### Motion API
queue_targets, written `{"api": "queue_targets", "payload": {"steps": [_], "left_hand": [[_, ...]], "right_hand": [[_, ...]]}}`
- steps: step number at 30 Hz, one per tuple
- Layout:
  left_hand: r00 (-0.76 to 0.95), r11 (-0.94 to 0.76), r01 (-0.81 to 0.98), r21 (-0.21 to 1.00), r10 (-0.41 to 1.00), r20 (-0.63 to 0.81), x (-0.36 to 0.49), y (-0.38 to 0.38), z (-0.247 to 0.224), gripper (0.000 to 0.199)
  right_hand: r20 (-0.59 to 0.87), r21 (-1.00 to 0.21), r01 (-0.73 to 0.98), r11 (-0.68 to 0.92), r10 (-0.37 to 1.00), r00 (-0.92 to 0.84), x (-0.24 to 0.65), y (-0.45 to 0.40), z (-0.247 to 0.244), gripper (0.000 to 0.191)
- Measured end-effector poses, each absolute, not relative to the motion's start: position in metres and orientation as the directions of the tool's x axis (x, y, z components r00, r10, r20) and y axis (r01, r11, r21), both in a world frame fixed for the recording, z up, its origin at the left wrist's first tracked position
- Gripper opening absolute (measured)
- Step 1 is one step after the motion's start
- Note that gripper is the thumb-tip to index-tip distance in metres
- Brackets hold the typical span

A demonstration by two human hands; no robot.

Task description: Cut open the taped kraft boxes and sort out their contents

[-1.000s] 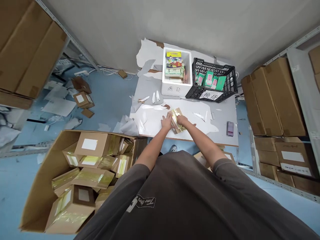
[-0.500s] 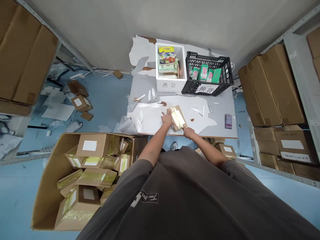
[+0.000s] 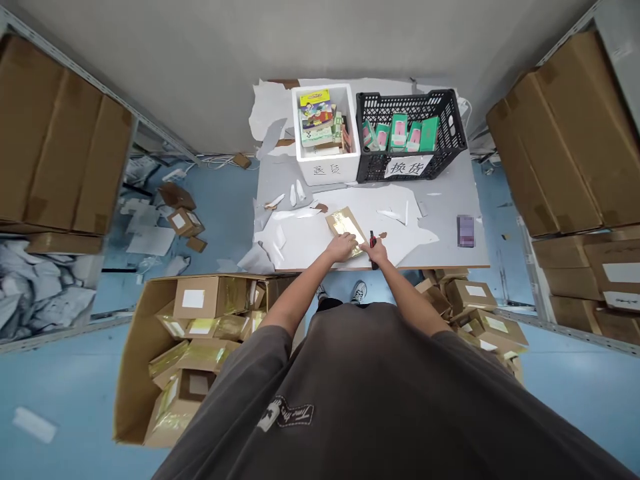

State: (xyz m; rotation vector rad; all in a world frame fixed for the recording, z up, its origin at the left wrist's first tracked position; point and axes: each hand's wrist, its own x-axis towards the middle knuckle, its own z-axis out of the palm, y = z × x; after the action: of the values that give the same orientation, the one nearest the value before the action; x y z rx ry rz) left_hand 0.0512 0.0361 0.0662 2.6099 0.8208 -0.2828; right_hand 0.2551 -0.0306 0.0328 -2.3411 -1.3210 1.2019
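A small brown cardboard parcel (image 3: pixel 343 218) with shiny tape and a pale label lies tilted on the white-covered table (image 3: pixel 310 247), near its front edge. My left hand (image 3: pixel 342 247) lies over the parcel's lower left part, gripping it, and covers some of the label. Close to the parcel's lower right corner, my right hand (image 3: pixel 378 252) is closed around a red and black box cutter (image 3: pixel 373 239). Whether its blade is out cannot be seen.
Behind the parcel stand a white foam box (image 3: pixel 327 171) with small boxes and a black crate (image 3: pixel 365 163) with green-and-pink packs. A phone (image 3: pixel 465 231) lies at right. Torn paper (image 3: pixel 393 215) litters the table. A big carton (image 3: pixel 131 373) of parcels stands left; shelves flank both sides.
My left hand has shifted from the parcel's left side onto its lower part. My right hand has turned, and the box cutter now shows. The view has shifted slightly.
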Motion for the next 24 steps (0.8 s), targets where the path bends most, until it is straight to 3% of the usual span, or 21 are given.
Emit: {"api": "queue_targets", "payload": {"steps": [6, 14, 19, 24], "left_hand": [[0.752, -0.737, 0.639, 0.222, 0.537, -0.383, 0.066, 0.033, 0.069, 0.048], [0.549, -0.504, 0.834, 0.223, 0.725, -0.416, 0.061, 0.011, 0.077, 0.061], [0.472, -0.436, 0.879, 0.193, 0.745, -0.471, 0.06, 0.0, 0.073, 0.073], [0.455, -0.425, 0.888, 0.174, 0.762, -0.461, 0.062, 0.003, 0.067, 0.086]], "right_hand": [[-0.563, -0.524, 0.595, -0.609, 0.772, 0.295, 0.254, -0.017, 0.015, 0.058], [-0.571, -0.511, 0.676, -0.531, 0.797, 0.195, 0.244, 0.019, 0.031, 0.06], [-0.509, -0.651, 0.622, -0.435, 0.858, 0.068, 0.26, -0.004, 0.044, 0.038], [-0.57, -0.714, 0.591, -0.375, 0.802, -0.18, 0.283, -0.042, 0.053, 0.029]]}}
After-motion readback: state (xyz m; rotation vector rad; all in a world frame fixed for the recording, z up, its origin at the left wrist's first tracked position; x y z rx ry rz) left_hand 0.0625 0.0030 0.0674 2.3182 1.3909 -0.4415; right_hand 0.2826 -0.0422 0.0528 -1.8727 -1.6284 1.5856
